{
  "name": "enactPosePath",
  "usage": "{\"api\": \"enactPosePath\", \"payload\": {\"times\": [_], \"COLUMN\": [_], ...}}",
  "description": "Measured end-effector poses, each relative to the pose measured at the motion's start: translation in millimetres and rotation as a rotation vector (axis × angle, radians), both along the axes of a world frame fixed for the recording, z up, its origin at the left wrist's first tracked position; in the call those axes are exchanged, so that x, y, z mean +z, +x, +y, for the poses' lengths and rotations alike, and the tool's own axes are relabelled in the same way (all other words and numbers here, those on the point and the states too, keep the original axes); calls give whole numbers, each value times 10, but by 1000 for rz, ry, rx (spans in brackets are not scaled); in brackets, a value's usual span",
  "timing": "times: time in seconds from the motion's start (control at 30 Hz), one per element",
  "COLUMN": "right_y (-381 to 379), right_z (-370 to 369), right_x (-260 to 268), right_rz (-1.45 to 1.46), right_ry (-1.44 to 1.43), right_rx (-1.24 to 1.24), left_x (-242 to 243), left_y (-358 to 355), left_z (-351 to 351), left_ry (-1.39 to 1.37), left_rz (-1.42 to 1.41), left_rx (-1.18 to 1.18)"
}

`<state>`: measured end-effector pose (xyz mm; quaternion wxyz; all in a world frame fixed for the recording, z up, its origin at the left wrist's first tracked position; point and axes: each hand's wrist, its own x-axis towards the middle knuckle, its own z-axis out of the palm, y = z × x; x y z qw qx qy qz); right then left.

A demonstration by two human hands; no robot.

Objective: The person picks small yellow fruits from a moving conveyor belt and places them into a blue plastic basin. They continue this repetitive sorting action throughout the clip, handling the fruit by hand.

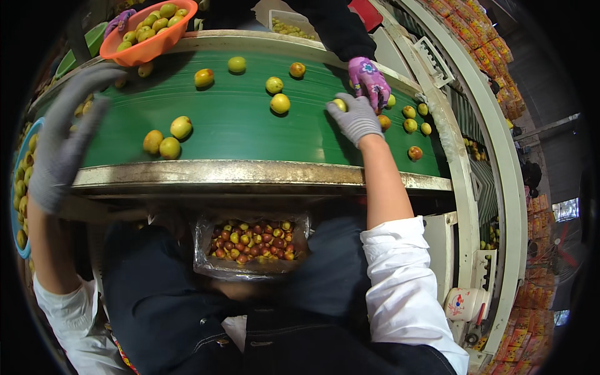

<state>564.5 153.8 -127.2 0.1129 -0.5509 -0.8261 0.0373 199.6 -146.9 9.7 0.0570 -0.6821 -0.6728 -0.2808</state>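
My right hand (355,118), in a grey knitted glove, has its fingers around a yellow-green jujube (340,105) above the green conveyor belt (229,133). Over the belt's left end, my left hand (65,136) is blurred in a matching glove, with fingers apart and nothing visible in them. Several loose jujubes lie on the belt, among them a cluster of three (169,148) between my hands. Just past my right hand, a co-worker's hand (369,82) in a pink flowered glove reaches onto the belt, its fingers close to mine.
An orange basin (176,37) of jujubes rests on the far rim. At far left stands a blue basin (21,251) of jujubes. Below the metal edge (225,173), a plastic-lined box (204,267) holds redder jujubes. A light-coloured machine frame (461,206) bounds the right.
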Motion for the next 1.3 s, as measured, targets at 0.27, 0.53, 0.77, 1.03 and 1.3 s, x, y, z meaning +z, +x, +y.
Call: {"api": "enactPosePath", "payload": {"times": [0.27,0.53,0.77,1.03,1.3], "right_y": [-732,-166,157,-798,-1246], "right_z": [-701,-20,670,-440,-982], "right_x": [148,558,-47,377,404], "right_rz": [668,602,-100,655,463], "right_ry": [201,406,-91,21,-232], "right_rx": [388,33,-220,187,546], "left_x": [-783,-1112,-1132,-1039,-936], "left_y": [1132,1105,1137,1167,1257], "left_z": [1055,1090,1080,1078,1098], "left_ry": [-761,-361,-306,-326,-242], "left_rz": [-1433,-2197,-2218,-2307,-2380], "left_rx": [-252,-104,-98,-131,4]}}
